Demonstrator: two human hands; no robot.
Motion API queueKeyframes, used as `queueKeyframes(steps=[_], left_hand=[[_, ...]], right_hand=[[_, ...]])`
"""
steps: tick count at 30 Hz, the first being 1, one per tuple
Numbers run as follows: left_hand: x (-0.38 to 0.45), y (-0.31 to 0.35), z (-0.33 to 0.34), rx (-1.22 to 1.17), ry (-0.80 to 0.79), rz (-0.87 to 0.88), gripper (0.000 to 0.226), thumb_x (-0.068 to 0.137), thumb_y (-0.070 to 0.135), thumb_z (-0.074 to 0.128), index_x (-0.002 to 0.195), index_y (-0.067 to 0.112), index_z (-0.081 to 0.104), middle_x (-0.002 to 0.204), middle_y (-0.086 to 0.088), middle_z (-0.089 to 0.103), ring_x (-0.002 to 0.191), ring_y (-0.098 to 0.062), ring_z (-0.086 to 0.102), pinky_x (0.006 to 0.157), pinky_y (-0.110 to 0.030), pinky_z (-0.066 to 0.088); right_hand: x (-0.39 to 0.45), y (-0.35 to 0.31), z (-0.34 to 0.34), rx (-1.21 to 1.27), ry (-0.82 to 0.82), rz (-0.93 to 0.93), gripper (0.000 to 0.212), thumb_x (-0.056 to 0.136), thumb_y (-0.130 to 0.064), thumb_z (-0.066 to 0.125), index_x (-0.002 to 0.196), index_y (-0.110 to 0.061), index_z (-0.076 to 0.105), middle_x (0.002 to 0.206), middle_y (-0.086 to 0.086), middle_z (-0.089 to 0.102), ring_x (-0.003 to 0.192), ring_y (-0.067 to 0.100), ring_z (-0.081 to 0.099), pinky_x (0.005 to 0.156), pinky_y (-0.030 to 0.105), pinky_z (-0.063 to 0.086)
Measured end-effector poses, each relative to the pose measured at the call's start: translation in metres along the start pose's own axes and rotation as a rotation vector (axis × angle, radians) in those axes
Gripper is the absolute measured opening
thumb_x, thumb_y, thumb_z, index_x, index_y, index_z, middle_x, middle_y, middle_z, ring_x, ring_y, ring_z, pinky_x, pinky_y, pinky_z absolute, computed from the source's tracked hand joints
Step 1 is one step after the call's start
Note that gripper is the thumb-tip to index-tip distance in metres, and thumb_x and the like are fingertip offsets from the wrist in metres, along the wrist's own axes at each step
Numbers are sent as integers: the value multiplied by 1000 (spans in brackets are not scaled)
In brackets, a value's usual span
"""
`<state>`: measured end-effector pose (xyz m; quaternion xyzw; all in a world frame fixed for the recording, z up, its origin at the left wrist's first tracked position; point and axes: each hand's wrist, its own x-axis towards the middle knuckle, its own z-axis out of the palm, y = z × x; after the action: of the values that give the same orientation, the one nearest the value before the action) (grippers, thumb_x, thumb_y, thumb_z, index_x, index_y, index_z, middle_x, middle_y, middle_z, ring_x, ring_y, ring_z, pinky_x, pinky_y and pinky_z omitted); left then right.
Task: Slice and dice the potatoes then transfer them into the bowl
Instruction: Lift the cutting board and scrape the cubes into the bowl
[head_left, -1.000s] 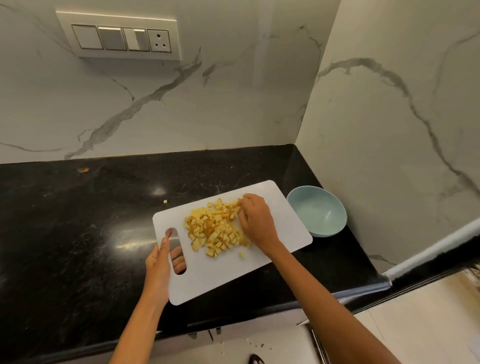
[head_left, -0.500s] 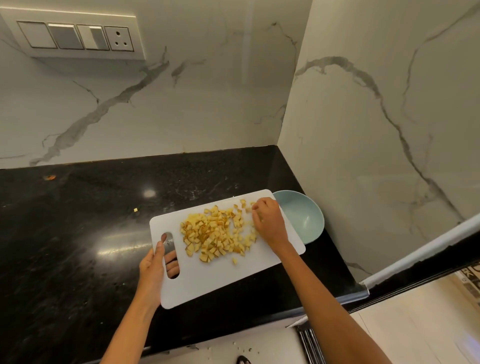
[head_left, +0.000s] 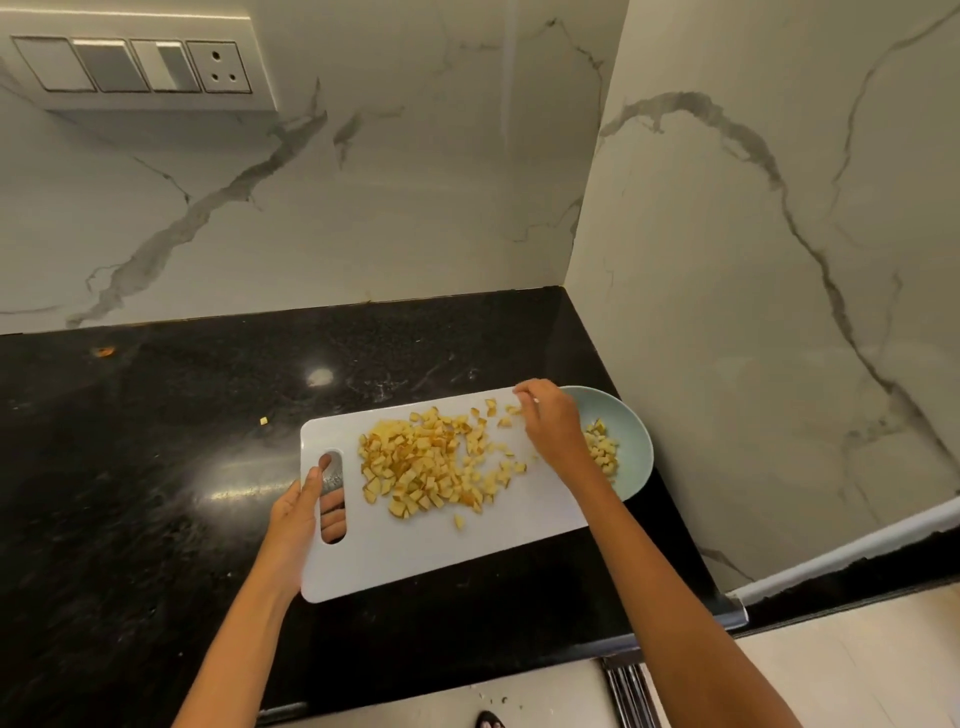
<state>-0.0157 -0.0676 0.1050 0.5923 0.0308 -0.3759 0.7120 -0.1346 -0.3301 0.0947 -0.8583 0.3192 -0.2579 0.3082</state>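
Note:
A white cutting board is held over the black counter with its right end above a pale blue bowl. My left hand grips the board at its handle slot, fingers showing through the hole. A heap of diced potato covers the board's middle. My right hand rests on the board's right end with loosely bent fingers, next to the dice. Some potato cubes lie inside the bowl, partly hidden by my right wrist.
The black granite counter ends at marble walls behind and to the right. A stray potato cube and an orange scrap lie on the counter. A switch panel is on the back wall. The counter's front edge runs below the board.
The board's right end has moved over the bowl. My right hand has swept rightward across the dice, and some cubes now lie in the bowl.

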Motion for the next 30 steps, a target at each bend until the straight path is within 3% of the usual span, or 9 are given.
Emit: queueKeyframes(steps=[3,5,11,16,19,22,26,28,30], left_hand=[[2,1,-1,-1,-16,-4,38,96,34,43,131,21,48,96,-17,67,36,-6,44,37,-14,40],[1,1,-2,8,-15,-1,37,96,34,43,130,21,49,97,-17,67,37,-6,46,38,-15,41],[-1,-2,0,12,9,-9,35,97,33,43,129,22,51,102,-20,66,36,-7,48,38,-15,43],[-5,-2,0,-18,1,-25,30,96,33,44,121,21,55,88,-14,71,36,-6,42,37,-13,39],[-7,-1,0,-32,-7,-20,25,96,33,43,115,23,57,86,-13,72,35,-5,39,36,-12,35],[-10,-1,0,-30,-17,-19,23,96,34,44,111,26,58,88,-12,72,37,-5,40,37,-14,36],[-14,-1,0,-13,-15,-7,19,95,35,44,106,30,59,86,-11,73,38,-5,41,39,-14,37],[-15,-2,1,-9,-15,-2,19,96,34,43,105,30,59,86,-10,73,38,-5,41,39,-14,37],[-17,-3,1,5,-9,3,18,95,34,44,103,30,59,85,-9,73,38,-5,42,40,-14,38]], right_hand=[[-5,-8,21,-15,-91,-89,33,93,-13,39,108,3,64,110,17,64,104,26,58,92,22,36],[-12,-14,28,-18,-118,-139,31,93,-13,41,106,1,65,109,15,64,105,25,56,93,22,32],[-41,-20,31,-110,-121,-314,25,83,-26,46,86,-7,62,86,6,60,82,17,52,72,25,41],[-34,13,1,-269,-60,-254,6,82,-10,58,81,-5,62,83,10,59,77,22,53,67,32,44],[-28,37,-18,-323,21,-149,12,83,-7,53,78,-1,62,77,13,60,71,28,56,62,36,45],[-24,39,-26,-264,41,-51,22,93,-7,45,92,3,64,90,18,63,83,31,59,75,39,47],[-29,1,-4,-58,-64,-50,27,98,-9,40,115,-2,60,113,12,60,106,21,54,91,22,36],[-36,-18,14,-23,-137,-135,30,98,-11,38,116,-3,60,116,11,61,110,19,52,95,20,32],[-50,-31,28,-25,-156,-217,27,96,-13,39,105,-3,63,104,11,63,100,20,54,90,24,38]])
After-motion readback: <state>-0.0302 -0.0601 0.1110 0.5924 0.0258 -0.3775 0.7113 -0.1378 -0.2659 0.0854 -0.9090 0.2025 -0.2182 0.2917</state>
